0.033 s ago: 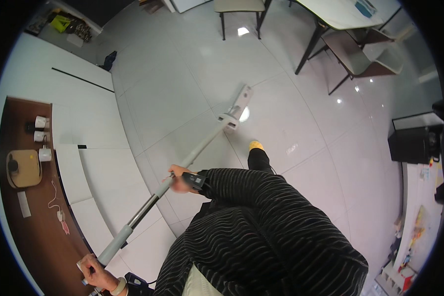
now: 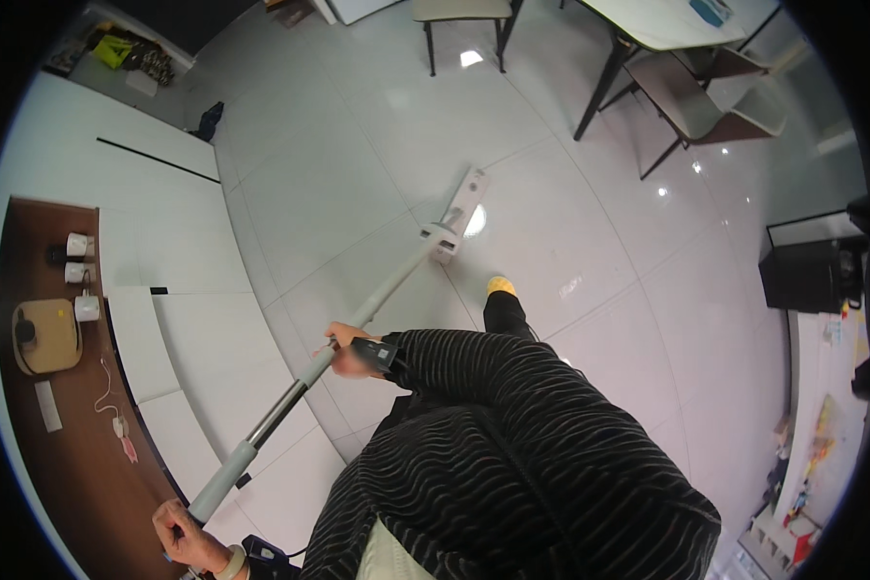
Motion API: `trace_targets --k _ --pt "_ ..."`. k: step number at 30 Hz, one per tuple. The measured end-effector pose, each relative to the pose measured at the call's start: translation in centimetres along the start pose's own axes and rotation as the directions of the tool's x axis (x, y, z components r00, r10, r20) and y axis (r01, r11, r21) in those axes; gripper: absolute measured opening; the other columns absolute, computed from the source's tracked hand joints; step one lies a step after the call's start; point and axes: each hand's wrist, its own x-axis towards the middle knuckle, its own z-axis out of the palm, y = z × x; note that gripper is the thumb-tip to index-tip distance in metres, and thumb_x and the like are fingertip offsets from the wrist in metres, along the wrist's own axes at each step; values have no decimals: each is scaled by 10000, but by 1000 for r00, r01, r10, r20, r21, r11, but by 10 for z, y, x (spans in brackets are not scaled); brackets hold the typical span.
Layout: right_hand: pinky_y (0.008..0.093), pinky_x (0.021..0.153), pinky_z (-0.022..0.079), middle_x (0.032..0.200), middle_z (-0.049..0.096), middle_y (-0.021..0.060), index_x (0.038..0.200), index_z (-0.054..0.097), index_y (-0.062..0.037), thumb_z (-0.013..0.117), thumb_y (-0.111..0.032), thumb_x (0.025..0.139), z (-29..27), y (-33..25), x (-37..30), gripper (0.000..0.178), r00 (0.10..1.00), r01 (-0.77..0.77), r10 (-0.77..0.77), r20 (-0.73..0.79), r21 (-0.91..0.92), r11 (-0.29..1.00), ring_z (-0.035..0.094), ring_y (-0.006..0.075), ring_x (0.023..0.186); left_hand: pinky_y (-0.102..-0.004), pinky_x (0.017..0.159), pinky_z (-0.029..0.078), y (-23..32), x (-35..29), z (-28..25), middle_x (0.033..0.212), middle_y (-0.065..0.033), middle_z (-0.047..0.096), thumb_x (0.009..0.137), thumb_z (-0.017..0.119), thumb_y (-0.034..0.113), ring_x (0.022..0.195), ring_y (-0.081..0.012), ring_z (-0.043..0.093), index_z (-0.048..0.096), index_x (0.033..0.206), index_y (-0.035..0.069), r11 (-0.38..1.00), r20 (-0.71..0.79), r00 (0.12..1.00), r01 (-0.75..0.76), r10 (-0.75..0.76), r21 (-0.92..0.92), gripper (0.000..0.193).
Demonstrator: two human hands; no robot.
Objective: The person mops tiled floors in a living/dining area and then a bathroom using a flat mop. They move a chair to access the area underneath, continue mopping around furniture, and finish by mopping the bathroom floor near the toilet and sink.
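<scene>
1. From the head, the left hand (image 2: 186,538) is low down on the left side. Its fingers are curled closed around the top end of a long mop (image 2: 280,414).
2. The right hand (image 2: 350,353) is further along, wrapped around the middle of the same pole. Part of this hand looks blurry.
3. The mop slants up and away to the right. Its long, flat mop head (image 2: 462,213) is on the shiny tile floor (image 2: 329,145), past a yellow shoe (image 2: 500,285).
4. On the left, white cups (image 2: 79,244) and a tan tray (image 2: 63,333) sit on a brown shelf (image 2: 87,425).
5. At the top right, a chair (image 2: 681,97) is beside a white table (image 2: 638,21).
</scene>
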Motion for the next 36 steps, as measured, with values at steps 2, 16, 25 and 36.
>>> trace_targets --k 2,16,25,36 --pt "323 668 440 1032 635 170 1108 396 -3 465 -157 878 0 3 -10 285 997 71 -74 -28 -92 993 593 214 867 -265 732 407 22 3 4 790 -55 536 928 560 59 748 -131 468 510 772 -28 998 54 997 -50 52 -32 186" --pt "330 451 334 696 486 97 795 461 -49 577 -212 808 -128 -12 -196 201 901 230 21 -432 519 823 481 209 550 -227 612 346 191 -18 63 658 -19 501 900 591 36 636 -82 419 486 669 8 989 478 867 -146 141 -28 255" --pt "381 440 436 702 574 134 811 500 -44 595 -314 773 -423 -49 -337 288 603 288 -19 -797 195 938 552 228 562 -292 446 328 307 -178 230 545 -70 420 818 679 31 466 -181 422 470 636 32 884 735 507 -369 450 -286 276" --pt "438 645 496 917 592 84 1013 526 -67 576 -159 850 -601 -39 -413 193 475 511 76 -877 345 787 585 218 835 -384 613 516 334 -319 311 862 -114 643 782 722 251 705 -316 637 592 1100 102 872 894 71 -266 443 -411 374"
